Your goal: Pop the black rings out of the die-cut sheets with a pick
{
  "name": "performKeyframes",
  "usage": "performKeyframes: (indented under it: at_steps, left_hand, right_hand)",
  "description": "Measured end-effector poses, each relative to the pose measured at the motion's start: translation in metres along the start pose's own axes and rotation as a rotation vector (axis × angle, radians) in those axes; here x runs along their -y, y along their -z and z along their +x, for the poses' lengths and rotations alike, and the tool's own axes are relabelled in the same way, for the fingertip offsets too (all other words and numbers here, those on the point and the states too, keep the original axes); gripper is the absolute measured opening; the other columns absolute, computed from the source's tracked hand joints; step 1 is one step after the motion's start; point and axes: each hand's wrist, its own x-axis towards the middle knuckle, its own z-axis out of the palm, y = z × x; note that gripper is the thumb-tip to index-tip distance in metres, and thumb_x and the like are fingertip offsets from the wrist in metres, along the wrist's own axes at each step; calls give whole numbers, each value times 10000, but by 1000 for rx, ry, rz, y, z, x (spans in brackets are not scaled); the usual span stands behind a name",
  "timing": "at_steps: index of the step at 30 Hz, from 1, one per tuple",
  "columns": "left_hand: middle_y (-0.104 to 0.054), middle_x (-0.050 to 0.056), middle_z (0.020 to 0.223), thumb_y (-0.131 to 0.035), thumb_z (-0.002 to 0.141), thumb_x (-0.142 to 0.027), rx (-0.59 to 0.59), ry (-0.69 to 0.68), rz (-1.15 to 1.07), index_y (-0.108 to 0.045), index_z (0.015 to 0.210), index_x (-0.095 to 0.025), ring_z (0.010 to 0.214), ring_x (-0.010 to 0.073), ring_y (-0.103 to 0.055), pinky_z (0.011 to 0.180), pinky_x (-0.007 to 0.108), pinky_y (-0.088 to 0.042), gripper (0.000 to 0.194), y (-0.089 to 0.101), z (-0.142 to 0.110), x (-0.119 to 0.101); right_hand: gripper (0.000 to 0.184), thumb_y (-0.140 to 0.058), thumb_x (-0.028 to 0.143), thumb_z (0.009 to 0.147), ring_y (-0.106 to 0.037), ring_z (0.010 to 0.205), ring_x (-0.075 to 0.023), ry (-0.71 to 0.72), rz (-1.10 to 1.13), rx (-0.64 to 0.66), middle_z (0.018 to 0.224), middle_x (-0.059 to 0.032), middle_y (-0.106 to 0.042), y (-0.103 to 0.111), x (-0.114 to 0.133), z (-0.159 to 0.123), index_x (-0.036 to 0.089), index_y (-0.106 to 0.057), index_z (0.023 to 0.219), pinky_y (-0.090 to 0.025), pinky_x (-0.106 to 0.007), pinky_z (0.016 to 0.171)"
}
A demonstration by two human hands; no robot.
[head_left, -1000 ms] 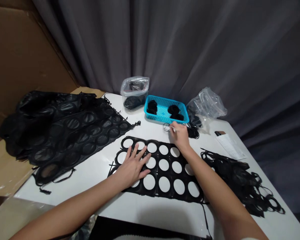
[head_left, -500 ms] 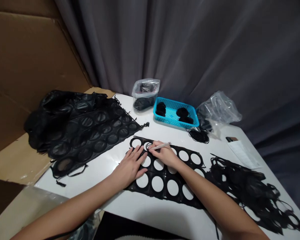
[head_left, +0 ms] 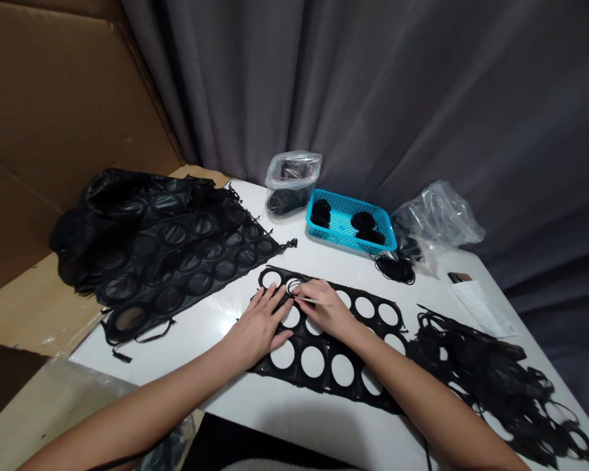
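A black sheet with rows of round holes (head_left: 297, 358) lies flat on the white table. My left hand (head_left: 255, 330) rests palm down on its left part, fingers spread and stretched out. Pinched in my right hand (head_left: 330, 307) is a thin pale stick-like tool (head_left: 317, 301); its exact kind is too small to tell. The tip of the tool is at the rim of a hole in the top row, just right of my left fingertips. Thin black cord (head_left: 292, 286) loops across that hole. My right hand and forearm hide part of the sheet.
Black sheets with round rings (head_left: 196, 255) are heaped at the left. Behind stand a clear bag (head_left: 293, 176) and a blue basket (head_left: 351, 243) with black cord bundles. A cord coil (head_left: 395, 268), plastic bag (head_left: 442, 212), paper (head_left: 483, 307) and black holed pieces (head_left: 491, 366) lie right.
My right hand has turned, so the tool lies lower and flatter and shows less of its length. My left hand keeps its place on the sheet. The whole view has shifted slightly.
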Motion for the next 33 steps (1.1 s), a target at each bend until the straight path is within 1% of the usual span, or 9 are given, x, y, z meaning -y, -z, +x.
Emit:
performKeyframes:
  at_steps: [2, 4, 7, 9, 11, 14, 20, 24, 33]
  left_hand:
    - [-373, 161, 1566, -594, 948, -455, 10, 12, 6, -482, 1436, -163, 1462, 399, -285, 1122, 545, -357, 580, 1, 0, -1]
    - [-385, 155, 1561, -618, 933, -446, 8, 24, 6, -494, 1430, -166, 1458, 416, -284, 1114, 551, -369, 584, 3, 1, -2]
    - [-406, 152, 1548, -643, 917, -441, 7, 34, 9, -515, 1416, -162, 1450, 425, -294, 1120, 553, -363, 586, 4, 1, -3]
    - [-414, 153, 1543, -659, 907, -448, 11, 34, 9, -520, 1412, -159, 1444, 433, -301, 1116, 556, -367, 599, 4, 1, -3]
    - [-415, 151, 1543, -660, 907, -459, 6, 23, 0, -512, 1417, -167, 1446, 425, -303, 1115, 552, -370, 606, 4, 0, -1]
    - [-409, 181, 1540, -616, 940, -461, -33, 18, -4, -467, 1440, -143, 1447, 372, -334, 1138, 528, -351, 611, 6, -5, 5]
    - [-566, 192, 1397, -509, 1005, -414, -93, 34, -3, -530, 1354, -103, 1333, 303, -515, 1150, 476, -361, 467, 12, -21, 16]
    - [-542, 191, 1425, -491, 1012, -406, -97, 18, -9, -510, 1377, -88, 1354, 303, -492, 1159, 464, -356, 484, 9, -26, 16]
    - [-539, 178, 1432, -461, 1019, -399, -105, 47, -39, -482, 1406, -119, 1358, 285, -491, 1170, 460, -341, 479, 4, -26, 15]
  right_hand:
    - [125, -514, 130, 938, -612, 954, -243, 91, -162, 28, 987, -98, -715, -2, 0, 1, 194, -620, 957, -390, -387, 880]
    - [160, -485, 100, 918, -596, 932, -264, 79, -306, 4, 963, -125, -704, 4, -9, 8, 174, -617, 967, -371, -402, 869]
    - [162, -457, 110, 891, -567, 773, -263, -200, -431, -198, 782, -106, -662, 30, -39, 27, 181, -591, 833, -358, -384, 769]
    - [138, -462, 156, 889, -549, 714, -249, -367, -392, -355, 733, -80, -638, 50, -58, 38, 195, -568, 809, -344, -354, 712]
    - [122, -478, 201, 885, -539, 671, -229, -441, -304, -417, 707, -53, -625, 61, -67, 45, 210, -548, 786, -334, -325, 663]
    - [178, -529, 265, 871, -543, 646, -198, -433, -98, -350, 666, -16, -610, 53, -56, 49, 225, -501, 699, -346, -289, 625]
    - [176, -581, 303, 882, -633, 779, -176, -263, 339, -65, 839, -9, -710, 0, -3, 47, 216, -553, 731, -448, -276, 725]
    - [118, -590, 217, 883, -657, 886, -186, -143, 348, -4, 923, -24, -729, -15, 10, 47, 215, -595, 766, -473, -308, 820]
    - [101, -611, 172, 901, -663, 891, -190, -62, 208, 15, 938, -18, -742, -15, 12, 47, 223, -626, 815, -454, -330, 834]
